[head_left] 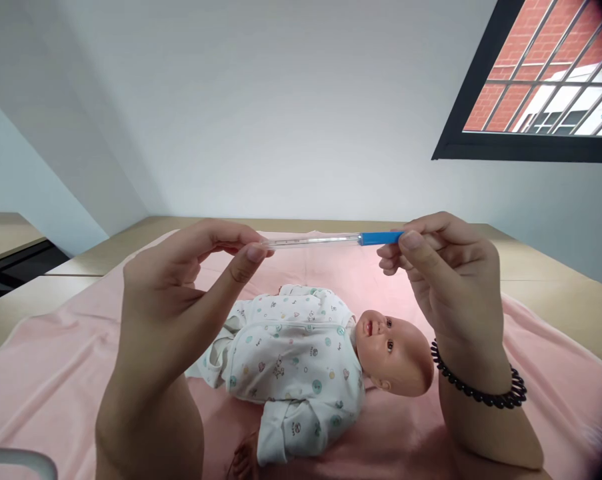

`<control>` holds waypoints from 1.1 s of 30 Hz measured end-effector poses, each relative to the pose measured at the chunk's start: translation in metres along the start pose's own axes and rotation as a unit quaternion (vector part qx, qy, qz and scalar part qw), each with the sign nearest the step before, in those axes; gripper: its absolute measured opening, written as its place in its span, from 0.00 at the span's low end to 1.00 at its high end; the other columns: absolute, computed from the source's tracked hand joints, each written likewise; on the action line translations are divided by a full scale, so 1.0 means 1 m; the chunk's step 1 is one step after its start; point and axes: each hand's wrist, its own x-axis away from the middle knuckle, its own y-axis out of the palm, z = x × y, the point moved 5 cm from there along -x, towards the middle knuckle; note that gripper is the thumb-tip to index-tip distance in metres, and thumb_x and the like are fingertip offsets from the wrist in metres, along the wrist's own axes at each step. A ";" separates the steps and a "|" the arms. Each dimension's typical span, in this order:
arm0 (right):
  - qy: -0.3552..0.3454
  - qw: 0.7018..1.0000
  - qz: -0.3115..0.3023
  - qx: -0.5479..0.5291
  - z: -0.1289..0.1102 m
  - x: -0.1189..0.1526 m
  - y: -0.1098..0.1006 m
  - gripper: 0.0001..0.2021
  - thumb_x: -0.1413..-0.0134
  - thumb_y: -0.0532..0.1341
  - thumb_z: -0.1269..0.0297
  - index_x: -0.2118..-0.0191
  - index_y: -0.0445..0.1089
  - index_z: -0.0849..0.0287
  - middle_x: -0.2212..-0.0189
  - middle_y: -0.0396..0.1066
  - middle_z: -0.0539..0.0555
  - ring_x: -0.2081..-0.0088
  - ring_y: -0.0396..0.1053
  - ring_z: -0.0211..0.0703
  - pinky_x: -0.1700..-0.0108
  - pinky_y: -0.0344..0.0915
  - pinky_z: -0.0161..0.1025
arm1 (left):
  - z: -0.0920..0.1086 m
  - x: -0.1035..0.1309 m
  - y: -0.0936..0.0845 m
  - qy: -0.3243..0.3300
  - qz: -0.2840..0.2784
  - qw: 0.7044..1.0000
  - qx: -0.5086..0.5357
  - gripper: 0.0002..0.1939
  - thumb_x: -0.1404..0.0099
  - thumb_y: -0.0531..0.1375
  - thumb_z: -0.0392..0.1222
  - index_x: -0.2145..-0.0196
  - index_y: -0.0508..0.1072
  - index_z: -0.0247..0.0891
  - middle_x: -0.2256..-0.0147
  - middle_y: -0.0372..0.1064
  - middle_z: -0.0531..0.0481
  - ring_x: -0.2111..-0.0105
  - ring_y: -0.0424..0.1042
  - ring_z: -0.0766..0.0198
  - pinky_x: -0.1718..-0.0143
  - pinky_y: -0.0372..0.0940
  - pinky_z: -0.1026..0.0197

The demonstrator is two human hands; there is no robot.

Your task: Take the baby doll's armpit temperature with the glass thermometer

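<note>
A glass thermometer (pixel 315 241) with a blue end (pixel 381 238) is held level in front of me. My left hand (pixel 195 273) pinches its clear tip between thumb and fingers. At the other end, my right hand (pixel 445 273) grips the blue part with thumb and forefinger. Below both hands a baby doll (pixel 395 357) lies on its back, its head to the right. It wears a white printed suit (pixel 295 353). Neither hand touches the doll.
A pink cloth (pixel 55 360) with folds lies under the doll on a light wooden table (pixel 555 293). Behind stands a white wall (pixel 291 113) with a barred window (pixel 545 87) at upper right. A pale curved bar (pixel 21 457) shows at lower left.
</note>
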 end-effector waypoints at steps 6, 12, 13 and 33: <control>0.003 1.000 -0.016 -0.011 0.001 -0.001 0.001 0.02 0.36 0.70 0.64 0.59 0.79 0.54 0.70 0.76 0.49 0.67 0.76 0.36 0.64 0.78 0.33 | 0.000 0.001 0.001 -0.013 -0.009 1.000 0.002 0.04 0.35 0.70 0.41 0.62 0.82 0.50 0.65 0.80 0.55 0.64 0.78 0.59 0.63 0.73 0.52; -0.003 1.000 -0.027 0.004 -0.001 0.000 0.000 0.07 0.37 0.71 0.67 0.54 0.79 0.54 0.66 0.78 0.49 0.65 0.78 0.36 0.59 0.79 0.32 | 0.007 0.001 0.001 -0.053 0.002 0.999 -0.011 0.06 0.36 0.70 0.39 0.61 0.80 0.48 0.63 0.79 0.56 0.61 0.78 0.61 0.56 0.76 0.53; -0.005 1.000 -0.029 0.006 -0.001 0.000 0.000 0.07 0.37 0.71 0.68 0.54 0.79 0.54 0.65 0.78 0.49 0.64 0.78 0.36 0.58 0.79 0.32 | 0.007 0.001 0.002 -0.059 -0.007 0.998 -0.022 0.05 0.35 0.69 0.41 0.61 0.80 0.49 0.62 0.79 0.56 0.60 0.78 0.60 0.56 0.77 0.52; 0.240 0.967 -0.032 0.076 0.177 0.004 -0.115 0.21 0.53 0.79 0.51 0.63 0.75 0.61 0.71 0.75 0.54 0.63 0.76 0.41 0.54 0.76 0.39 | -0.035 0.005 0.040 -0.111 -0.294 0.943 -0.112 0.07 0.29 0.62 0.50 0.60 0.77 0.47 0.59 0.79 0.55 0.58 0.75 0.62 0.71 0.66 0.64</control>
